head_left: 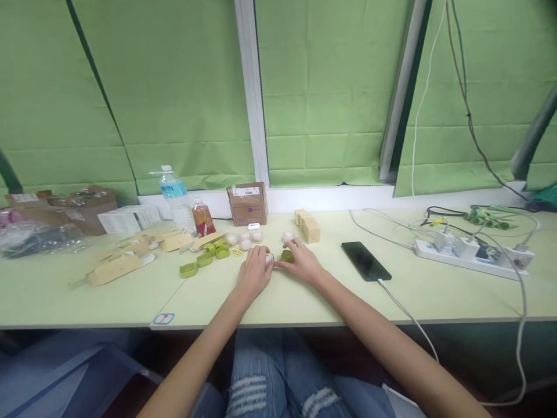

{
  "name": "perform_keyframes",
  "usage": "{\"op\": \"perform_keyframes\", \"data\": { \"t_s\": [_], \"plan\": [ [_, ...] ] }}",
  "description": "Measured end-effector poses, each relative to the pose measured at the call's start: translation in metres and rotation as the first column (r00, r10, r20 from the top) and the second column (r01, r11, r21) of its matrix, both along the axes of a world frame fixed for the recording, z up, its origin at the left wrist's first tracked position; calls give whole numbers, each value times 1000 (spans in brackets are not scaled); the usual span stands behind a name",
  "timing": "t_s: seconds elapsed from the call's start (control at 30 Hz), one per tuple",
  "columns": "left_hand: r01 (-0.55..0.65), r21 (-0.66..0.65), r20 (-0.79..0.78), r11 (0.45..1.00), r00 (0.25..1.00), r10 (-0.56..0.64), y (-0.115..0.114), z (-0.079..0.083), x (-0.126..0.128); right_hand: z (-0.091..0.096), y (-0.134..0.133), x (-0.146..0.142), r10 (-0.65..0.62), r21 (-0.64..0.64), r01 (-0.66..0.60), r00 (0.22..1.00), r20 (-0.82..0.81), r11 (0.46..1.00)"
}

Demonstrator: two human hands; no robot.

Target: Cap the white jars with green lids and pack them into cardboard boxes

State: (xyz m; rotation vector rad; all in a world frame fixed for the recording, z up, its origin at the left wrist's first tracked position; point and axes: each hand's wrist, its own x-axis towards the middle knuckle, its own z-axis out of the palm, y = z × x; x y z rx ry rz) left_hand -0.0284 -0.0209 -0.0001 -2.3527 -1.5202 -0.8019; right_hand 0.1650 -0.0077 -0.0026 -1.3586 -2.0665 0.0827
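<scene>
My left hand (255, 271) rests on the pale green table (304, 299) with its fingers curled over a small white piece (268, 256). Beside it my right hand (303, 262) pinches a small olive-green case (286, 256). The two hands nearly touch at the fingertips. Several more green cases (204, 259) lie in a loose row to the left, and small white pieces (246, 238) sit just behind them.
A small cardboard box (248, 203), a water bottle (174, 197), a small juice bottle (202, 218) and tan boxes (308, 225) stand at the back. Flat tan packets (117, 267) lie left. A black phone (365, 260) on a cable and a power strip (470, 255) lie right.
</scene>
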Motion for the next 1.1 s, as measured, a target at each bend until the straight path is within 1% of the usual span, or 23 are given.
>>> {"op": "perform_keyframes", "data": {
  "t_s": [0.1,0.2,0.4,0.57,0.63,0.7,0.77,0.83,0.9,0.93,1.03,1.1],
  "plan": [
    [0,24,40,1000,999,-1,-12,-7,-4,1,-2,-1,0,17,0,1000,10,1000],
    [48,0,94,999,994,-47,-18,-9,-10,2,-3,-2,5,28,-6,1000,26,1000],
    [131,-32,217,991,969,-121,-24,-3,-10,1,-3,-3,-2,34,3,1000,-11,999],
    [124,-43,335,991,936,-103,-24,-1,-6,1,-2,-2,-11,48,12,1000,-29,999],
    [137,-48,382,989,918,-108,-24,-1,-5,2,-3,-2,-4,105,7,1000,-25,994],
    [173,-72,412,982,902,-129,-24,0,-4,3,-4,-3,33,219,-31,999,-7,975],
    [200,-91,450,975,882,-139,-25,2,-3,5,-7,-5,108,334,-112,994,29,936],
    [210,-97,512,973,849,-132,-24,2,-3,5,-11,-9,203,383,-210,977,59,900],
    [207,-112,570,972,815,-108,-23,2,-3,5,-12,-12,271,371,-272,961,56,888],
    [199,-124,587,972,805,-89,-23,2,-4,4,-11,-12,283,354,-279,958,41,893],
    [143,-155,598,978,801,-23,-20,1,-7,-2,-4,-8,267,263,-256,964,-9,930],
    [111,-154,606,982,796,5,-18,2,-10,-7,3,-3,280,175,-274,960,-12,946]
  ]
}}
